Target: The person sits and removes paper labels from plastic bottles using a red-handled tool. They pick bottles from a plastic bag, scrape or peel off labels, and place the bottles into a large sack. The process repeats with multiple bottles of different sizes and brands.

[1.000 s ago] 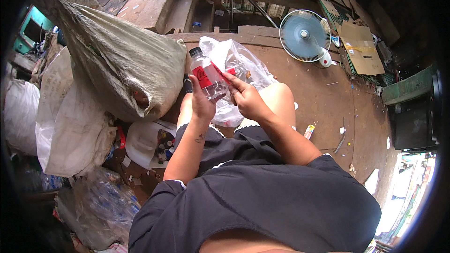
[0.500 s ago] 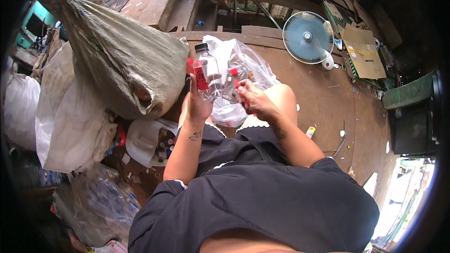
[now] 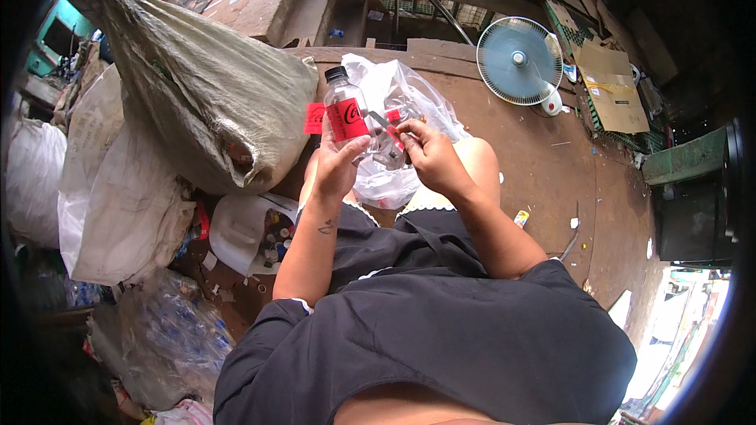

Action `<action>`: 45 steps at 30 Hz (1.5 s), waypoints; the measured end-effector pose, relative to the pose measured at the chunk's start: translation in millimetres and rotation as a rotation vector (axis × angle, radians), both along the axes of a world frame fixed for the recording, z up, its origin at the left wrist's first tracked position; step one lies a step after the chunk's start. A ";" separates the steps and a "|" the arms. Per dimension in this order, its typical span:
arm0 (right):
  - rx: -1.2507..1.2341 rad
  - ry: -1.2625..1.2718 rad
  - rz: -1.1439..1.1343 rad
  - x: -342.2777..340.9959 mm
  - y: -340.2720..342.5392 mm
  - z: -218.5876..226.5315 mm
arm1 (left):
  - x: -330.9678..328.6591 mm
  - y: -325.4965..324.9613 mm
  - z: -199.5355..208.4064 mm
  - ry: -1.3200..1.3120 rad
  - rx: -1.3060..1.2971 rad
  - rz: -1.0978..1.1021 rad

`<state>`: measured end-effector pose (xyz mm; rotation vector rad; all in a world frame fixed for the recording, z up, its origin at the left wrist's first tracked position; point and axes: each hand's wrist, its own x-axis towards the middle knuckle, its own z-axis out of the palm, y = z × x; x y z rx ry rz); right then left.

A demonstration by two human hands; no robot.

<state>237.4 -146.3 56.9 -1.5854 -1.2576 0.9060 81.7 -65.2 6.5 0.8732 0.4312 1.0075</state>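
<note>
My left hand (image 3: 337, 167) is closed around a clear plastic bottle (image 3: 345, 120) with a black cap and a red label, held tilted above my lap. A loose red label piece (image 3: 315, 119) sticks out on the bottle's left side. My right hand (image 3: 435, 156) grips a small knife (image 3: 379, 120) with a grey blade and some red at its handle. Its blade points at the bottle's right side; whether it touches the label I cannot tell. Beyond my hands, a clear plastic bag (image 3: 429, 98) with clear bottles inside lies between my knees.
A big grey-beige sack (image 3: 213, 86) leans at the left, with white sacks (image 3: 130, 197) beside it. Near my left forearm sits a white container (image 3: 236, 228) of bottle caps. A fan (image 3: 518, 59) and flattened cardboard (image 3: 610, 86) are at the far right. Bagged bottles (image 3: 169, 338) lie lower left.
The bottle has turned so its red label faces me more. My right hand has moved slightly up, bringing the knife blade into view beside the bottle.
</note>
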 end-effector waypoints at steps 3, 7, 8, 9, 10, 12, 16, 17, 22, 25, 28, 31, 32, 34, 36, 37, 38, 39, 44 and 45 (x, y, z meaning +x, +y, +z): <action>-0.004 0.008 0.010 -0.6 -1.2 0.7 | -0.7 1.5 0.0 0.035 0.015 -0.023; -0.002 -0.035 0.029 -4.8 -2.0 7.9 | 2.9 -3.1 6.2 0.090 0.088 -0.080; 0.039 -0.092 0.036 -5.7 -1.9 7.2 | 5.5 -4.1 5.4 0.114 0.120 -0.068; 0.080 -0.148 0.044 -6.5 -1.7 6.0 | 7.0 -4.6 4.5 0.138 0.153 -0.056; 0.121 -0.204 0.053 -6.8 -1.7 5.2 | 7.2 -4.9 3.7 0.135 0.160 -0.036; 0.080 -0.179 0.008 -4.4 -1.5 7.1 | 4.2 -1.8 0.6 0.028 0.070 -0.088; 0.070 -0.184 -0.020 3.2 0.9 3.0 | -3.2 -0.9 6.2 -0.052 -0.031 -0.159; 0.065 -0.192 -0.015 3.3 0.4 3.3 | -3.3 -1.0 6.6 -0.046 -0.032 -0.165; 0.072 -0.118 0.050 -0.9 -0.7 2.9 | -0.9 -0.8 3.0 -0.035 -0.036 -0.142; 0.048 -0.156 0.060 -0.1 -0.1 9.4 | 2.7 4.2 -4.9 0.021 0.082 -0.100; 0.075 -0.293 0.063 -6.0 -2.4 17.2 | 9.6 -1.5 -2.4 0.152 0.203 -0.019; 0.125 -0.522 0.058 -13.3 -1.3 22.4 | 14.3 -0.6 -15.7 0.208 0.263 0.056; 0.151 -0.515 0.059 -15.5 -0.1 22.6 | 17.2 -1.2 -18.1 0.110 0.203 0.063; 0.196 -0.429 0.041 -17.0 2.6 21.1 | 18.3 -5.7 -19.8 -0.005 0.128 0.101; 0.110 -0.130 -0.020 -17.6 5.1 7.7 | 16.6 -2.2 -31.0 0.063 0.109 0.143; 0.064 0.020 -0.046 -17.5 6.7 -5.2 | 15.2 -1.2 -36.4 0.097 0.097 0.167; 0.058 0.117 -0.037 -15.5 10.7 -36.0 | 19.3 -8.1 -20.3 0.113 0.097 0.160; 0.049 0.212 -0.029 -17.3 12.3 -42.5 | 23.9 -7.0 -26.7 0.097 0.093 0.195; 0.166 0.227 -0.118 -28.2 22.4 -50.3 | 23.9 -5.3 -28.7 0.463 0.458 0.625; 0.208 0.176 -0.154 -29.9 24.0 -49.6 | 23.5 -8.6 -16.9 0.471 0.465 0.720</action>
